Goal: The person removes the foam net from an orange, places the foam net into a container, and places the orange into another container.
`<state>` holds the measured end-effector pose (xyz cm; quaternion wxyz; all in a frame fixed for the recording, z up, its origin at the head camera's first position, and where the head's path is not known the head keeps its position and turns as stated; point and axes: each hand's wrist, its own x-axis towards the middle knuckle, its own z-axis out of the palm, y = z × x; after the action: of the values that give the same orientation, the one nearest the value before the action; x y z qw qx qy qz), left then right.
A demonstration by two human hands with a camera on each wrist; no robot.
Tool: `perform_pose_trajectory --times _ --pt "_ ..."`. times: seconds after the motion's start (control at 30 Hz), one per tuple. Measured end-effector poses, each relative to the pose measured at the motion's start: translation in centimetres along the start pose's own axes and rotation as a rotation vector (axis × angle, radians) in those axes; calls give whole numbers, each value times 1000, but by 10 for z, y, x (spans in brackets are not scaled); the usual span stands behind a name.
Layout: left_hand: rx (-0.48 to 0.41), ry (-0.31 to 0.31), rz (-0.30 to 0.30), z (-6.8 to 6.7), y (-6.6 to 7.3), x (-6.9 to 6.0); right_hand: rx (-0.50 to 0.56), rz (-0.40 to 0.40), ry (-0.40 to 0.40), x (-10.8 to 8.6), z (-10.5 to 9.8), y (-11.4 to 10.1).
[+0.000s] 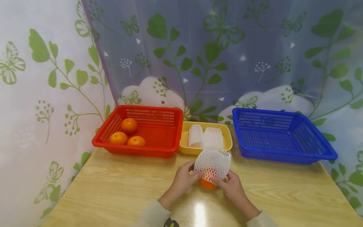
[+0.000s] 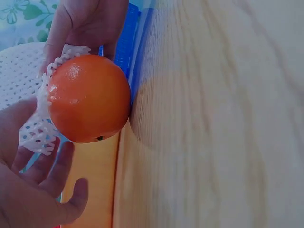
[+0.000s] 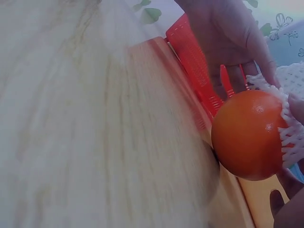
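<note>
On the table in front of me, an orange (image 1: pixel 208 184) sits with its upper part inside a white foam net sleeve (image 1: pixel 213 161). From the left, my left hand (image 1: pixel 184 179) pinches the sleeve's edge between thumb and fingers. My right hand (image 1: pixel 233 189) pinches the opposite edge the same way. In the left wrist view, the net rim lies around one side of the bare, shiny orange (image 2: pixel 90 99). The right wrist view has the orange (image 3: pixel 248 135) low against the tabletop, with the net (image 3: pixel 292 137) over its far side.
A red basket (image 1: pixel 153 153) with three oranges stands at the back left. Behind the hands, a yellow tray (image 1: pixel 228 138) holds two more white foam nets (image 1: pixel 213 138). At the back right is a blue basket (image 1: pixel 286 155). A patterned curtain (image 1: pixel 181 63) hangs behind the table.
</note>
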<state>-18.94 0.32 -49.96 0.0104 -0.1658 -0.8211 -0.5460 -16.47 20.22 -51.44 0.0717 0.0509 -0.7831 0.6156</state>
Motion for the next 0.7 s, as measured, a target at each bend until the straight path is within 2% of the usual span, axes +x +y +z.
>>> perform_pose_trajectory --times 0.3,0.57,0.7 --pt "-15 -119 38 1 0 0 5 63 47 4 2 -5" --pt "5 -104 68 2 -2 2 11 47 157 11 5 -7" --pt "-8 -97 33 2 -2 2 34 54 140 12 5 -8"
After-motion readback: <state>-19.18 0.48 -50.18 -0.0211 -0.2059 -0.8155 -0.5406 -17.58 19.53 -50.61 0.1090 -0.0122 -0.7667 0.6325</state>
